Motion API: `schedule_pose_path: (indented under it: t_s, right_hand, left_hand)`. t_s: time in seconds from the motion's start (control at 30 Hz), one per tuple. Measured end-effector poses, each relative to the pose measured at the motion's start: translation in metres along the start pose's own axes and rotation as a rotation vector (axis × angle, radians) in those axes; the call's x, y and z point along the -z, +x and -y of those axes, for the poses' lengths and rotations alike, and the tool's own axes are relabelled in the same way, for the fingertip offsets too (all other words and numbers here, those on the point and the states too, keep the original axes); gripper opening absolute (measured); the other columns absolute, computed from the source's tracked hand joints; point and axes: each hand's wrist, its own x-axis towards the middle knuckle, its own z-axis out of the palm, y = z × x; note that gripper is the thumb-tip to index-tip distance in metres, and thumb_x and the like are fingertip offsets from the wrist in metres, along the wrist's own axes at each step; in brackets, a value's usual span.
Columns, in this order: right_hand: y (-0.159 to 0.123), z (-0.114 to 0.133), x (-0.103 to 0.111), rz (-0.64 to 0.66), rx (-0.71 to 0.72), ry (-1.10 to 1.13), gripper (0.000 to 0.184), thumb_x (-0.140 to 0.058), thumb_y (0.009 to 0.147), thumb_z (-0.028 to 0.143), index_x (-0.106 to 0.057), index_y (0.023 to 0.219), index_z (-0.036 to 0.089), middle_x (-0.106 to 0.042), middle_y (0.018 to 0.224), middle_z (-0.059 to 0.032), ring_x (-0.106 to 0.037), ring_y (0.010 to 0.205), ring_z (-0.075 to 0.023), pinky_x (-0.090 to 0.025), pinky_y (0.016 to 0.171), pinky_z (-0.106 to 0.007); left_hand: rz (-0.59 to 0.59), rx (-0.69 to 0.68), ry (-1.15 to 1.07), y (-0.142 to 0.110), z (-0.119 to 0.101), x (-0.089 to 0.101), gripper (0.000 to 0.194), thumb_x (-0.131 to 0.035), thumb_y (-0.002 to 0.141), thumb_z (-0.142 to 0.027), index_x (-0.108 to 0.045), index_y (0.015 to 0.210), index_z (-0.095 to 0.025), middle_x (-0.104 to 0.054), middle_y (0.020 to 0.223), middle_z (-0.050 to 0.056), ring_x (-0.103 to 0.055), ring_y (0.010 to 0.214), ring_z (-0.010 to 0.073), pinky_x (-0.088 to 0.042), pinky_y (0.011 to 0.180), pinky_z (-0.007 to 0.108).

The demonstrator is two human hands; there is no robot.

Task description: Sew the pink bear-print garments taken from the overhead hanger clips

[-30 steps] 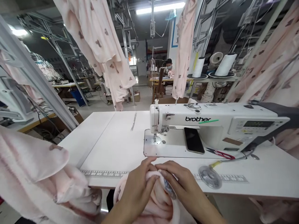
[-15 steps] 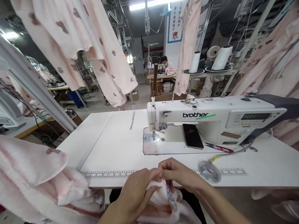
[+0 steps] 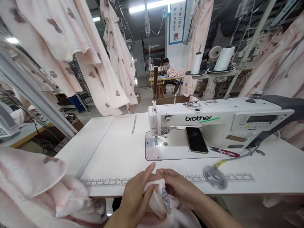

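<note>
A pale pink fleece garment piece with a printed pattern hangs from both my hands at the table's front edge. My left hand pinches its upper edge between thumb and fingers, the index finger raised. Close beside it, my right hand has its fingers curled on the same cloth; the fingertips are partly hidden. Just beyond my hands stands a white brother sewing machine, no cloth under its needle.
A phone lies on the machine bed beside red-handled thread snips. A clear round disc sits at the front right. Pink fleece is heaped at left; garments hang overhead. A person sits farther back.
My hands have shifted slightly left and down with the fleece. The left index finger has lifted away from the cloth. Hanging garments at the left have swung or shifted in view.
</note>
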Motion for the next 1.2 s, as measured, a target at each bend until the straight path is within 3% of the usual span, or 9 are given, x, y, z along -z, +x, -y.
schedule_pose_path:
  t_s: [0.17, 0.27, 0.37, 0.47, 0.67, 0.8, 0.93, 1.07, 1.2]
  right_hand:
    - [-0.012, -0.014, -0.006, -0.281, 0.514, -0.357, 0.025, -0.044, 0.089, 0.039, -0.053, 0.077, 0.019, -0.053, 0.072, -0.0003, -0.05, 0.071, -0.0149, -0.04, 0.067, -0.025]
    - [-0.015, -0.025, -0.021, -0.401, 0.613, -0.568, 0.018, -0.054, 0.083, 0.037, -0.054, 0.09, 0.021, -0.055, 0.083, -0.0014, -0.051, 0.077, -0.017, -0.039, 0.069, -0.026]
    - [-0.011, -0.025, -0.028, -0.371, 0.55, -0.624, 0.017, -0.051, 0.086, 0.037, -0.053, 0.089, 0.02, -0.058, 0.082, -0.0007, -0.052, 0.074, -0.016, -0.038, 0.067, -0.025]
    - [-0.007, -0.011, -0.02, -0.177, 0.505, -0.531, 0.025, -0.042, 0.092, 0.039, -0.054, 0.082, 0.019, -0.055, 0.072, 0.0013, -0.049, 0.066, -0.0133, -0.038, 0.061, -0.023]
    - [-0.003, 0.006, 0.002, -0.039, 0.66, -0.614, 0.02, -0.044, 0.092, 0.032, -0.058, 0.085, 0.02, -0.056, 0.077, 0.0013, -0.051, 0.071, -0.012, -0.038, 0.066, -0.021]
    - [0.0, 0.002, 0.006, -0.124, 0.712, -0.694, 0.017, -0.044, 0.092, 0.028, -0.06, 0.091, 0.022, -0.061, 0.086, 0.0002, -0.055, 0.079, -0.0132, -0.039, 0.072, -0.021]
    - [0.021, 0.004, 0.015, -0.347, 0.571, -0.709, 0.02, -0.051, 0.086, 0.037, -0.059, 0.079, 0.02, -0.058, 0.069, 0.0027, -0.051, 0.064, -0.0128, -0.038, 0.059, -0.021]
    - [0.062, 0.009, 0.037, -0.552, 0.433, -0.895, 0.022, -0.052, 0.083, 0.039, -0.057, 0.073, 0.02, -0.059, 0.069, 0.0031, -0.053, 0.065, -0.0143, -0.038, 0.06, -0.022]
    - [0.093, 0.013, 0.055, -0.648, 0.294, -1.043, 0.016, -0.051, 0.081, 0.032, -0.056, 0.071, 0.021, -0.057, 0.06, 0.0031, -0.052, 0.058, -0.0157, -0.031, 0.054, -0.024]
  left_hand:
    - [-0.119, 0.259, -0.127, 0.003, 0.008, -0.001, 0.043, -0.04, 0.091, -0.023, -0.029, 0.132, -0.026, -0.065, 0.094, 0.002, -0.063, 0.081, 0.014, -0.049, 0.072, 0.025]
    - [-0.085, 0.334, -0.165, 0.005, 0.007, -0.002, 0.043, -0.039, 0.091, -0.026, -0.029, 0.133, -0.026, -0.062, 0.099, 0.003, -0.062, 0.08, 0.0143, -0.047, 0.072, 0.027]
    - [-0.077, 0.416, -0.257, 0.009, 0.001, 0.002, 0.046, -0.042, 0.09, -0.027, -0.027, 0.133, -0.028, -0.059, 0.098, 0.002, -0.059, 0.079, 0.013, -0.044, 0.071, 0.025]
    - [-0.065, 0.529, -0.54, 0.015, -0.004, 0.012, 0.052, -0.053, 0.085, -0.029, -0.029, 0.131, -0.029, -0.056, 0.089, -0.001, -0.056, 0.076, 0.0113, -0.043, 0.067, 0.022]
    - [0.122, 0.504, -0.937, 0.03, 0.002, 0.025, 0.068, -0.063, 0.08, -0.028, -0.025, 0.136, -0.032, -0.057, 0.105, 0.001, -0.055, 0.074, 0.0076, -0.044, 0.07, 0.021]
    - [0.127, 0.531, -0.8, 0.036, 0.003, 0.022, 0.074, -0.061, 0.081, -0.027, -0.017, 0.141, -0.032, -0.065, 0.101, 0.001, -0.059, 0.094, 0.015, -0.041, 0.089, 0.029]
    - [0.064, 0.516, -0.539, 0.054, 0.014, 0.012, 0.063, -0.059, 0.079, -0.022, -0.03, 0.134, -0.029, -0.067, 0.084, -0.003, -0.061, 0.084, 0.0157, -0.041, 0.088, 0.031]
    - [0.067, 0.467, -0.3, 0.085, 0.053, -0.014, 0.054, -0.058, 0.074, -0.018, -0.04, 0.125, -0.027, -0.067, 0.082, -0.004, -0.06, 0.085, 0.0175, -0.041, 0.084, 0.031]
    - [0.144, 0.524, -0.346, 0.103, 0.093, -0.045, 0.045, -0.056, 0.074, -0.019, -0.042, 0.117, -0.022, -0.068, 0.082, -0.001, -0.061, 0.084, 0.0184, -0.043, 0.078, 0.03]
